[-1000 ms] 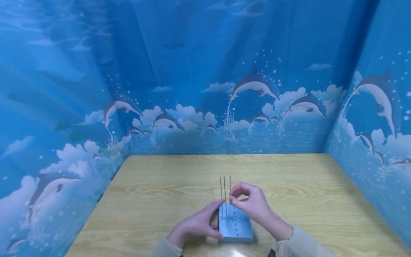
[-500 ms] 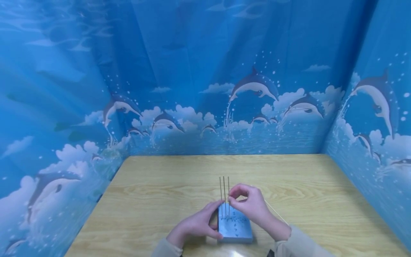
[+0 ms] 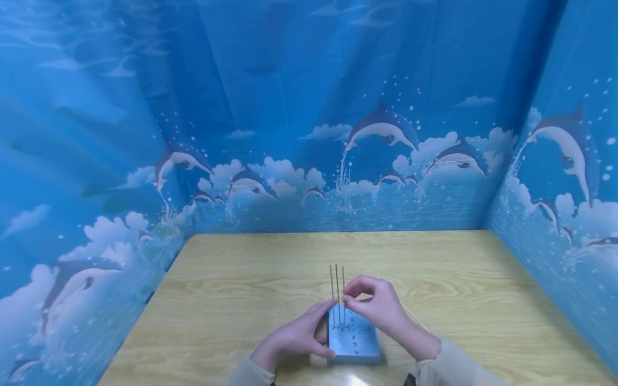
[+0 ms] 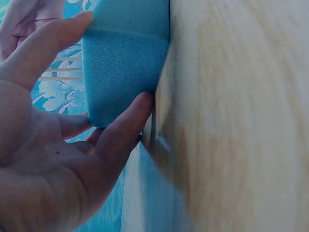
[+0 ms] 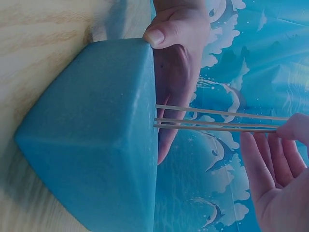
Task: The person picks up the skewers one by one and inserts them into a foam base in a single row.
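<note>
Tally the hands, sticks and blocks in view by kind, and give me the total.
Hands, left hand and right hand: 2
Upright sticks standing in the block: 3
Thin pale stick, seemingly one, partly hidden by the right hand: 1
Blue foam block: 1
Total: 7

Blue printed sheeting on three sides: back panel (image 3: 289, 69), left panel (image 3: 63, 139), right panel (image 3: 569, 177), with visible folds and darker vertical bands near the corners. Print = leaping dolphins (image 3: 383, 118), white clouds (image 3: 285, 174) and spray over pale water, deeper blue above. Table (image 3: 241, 279) is light wood grain, far edge up against the back panel, small bright glare spot (image 3: 356, 380) at the near edge.
</note>
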`<action>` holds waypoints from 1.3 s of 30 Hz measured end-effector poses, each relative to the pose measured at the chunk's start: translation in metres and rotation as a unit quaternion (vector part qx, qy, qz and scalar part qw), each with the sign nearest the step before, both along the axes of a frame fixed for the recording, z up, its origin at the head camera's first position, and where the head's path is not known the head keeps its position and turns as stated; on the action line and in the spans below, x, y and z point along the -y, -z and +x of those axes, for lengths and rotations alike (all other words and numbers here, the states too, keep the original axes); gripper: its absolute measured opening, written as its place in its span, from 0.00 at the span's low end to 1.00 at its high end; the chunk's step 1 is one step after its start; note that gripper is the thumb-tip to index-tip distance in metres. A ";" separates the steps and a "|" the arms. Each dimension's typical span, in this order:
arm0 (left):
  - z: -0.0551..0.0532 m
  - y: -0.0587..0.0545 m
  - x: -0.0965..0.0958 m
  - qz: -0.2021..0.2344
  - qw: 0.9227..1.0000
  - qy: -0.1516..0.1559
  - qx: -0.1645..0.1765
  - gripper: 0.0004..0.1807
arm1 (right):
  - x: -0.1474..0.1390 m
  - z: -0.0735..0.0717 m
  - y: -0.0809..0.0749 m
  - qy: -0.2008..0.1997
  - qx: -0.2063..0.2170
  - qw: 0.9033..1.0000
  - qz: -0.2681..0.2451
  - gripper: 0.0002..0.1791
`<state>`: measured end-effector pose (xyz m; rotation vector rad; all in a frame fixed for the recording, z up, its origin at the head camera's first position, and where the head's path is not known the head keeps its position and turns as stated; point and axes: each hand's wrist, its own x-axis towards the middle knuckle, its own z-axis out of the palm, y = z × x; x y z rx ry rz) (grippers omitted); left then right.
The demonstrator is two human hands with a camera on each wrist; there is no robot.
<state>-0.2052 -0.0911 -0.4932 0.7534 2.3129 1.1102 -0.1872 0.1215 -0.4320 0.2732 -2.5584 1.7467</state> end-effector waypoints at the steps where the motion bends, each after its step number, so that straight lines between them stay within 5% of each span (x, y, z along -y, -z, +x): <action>1: 0.000 0.000 0.000 0.000 1.000 0.000 0.001 0.61 | -0.001 0.000 0.000 -0.004 0.003 1.000 -0.006 0.09; 16: -0.001 -0.001 0.001 0.004 1.000 0.008 -0.008 0.61 | -0.015 -0.003 -0.004 -0.027 0.046 0.996 -0.071 0.13; 30: 0.000 0.000 0.000 -0.001 1.000 0.000 -0.009 0.62 | -0.067 -0.017 -0.010 -0.066 0.091 0.990 -0.090 0.21; 39: 0.002 -0.002 0.000 -0.004 1.000 -0.009 0.006 0.61 | -0.099 -0.030 0.001 -0.107 0.162 0.976 -0.096 0.28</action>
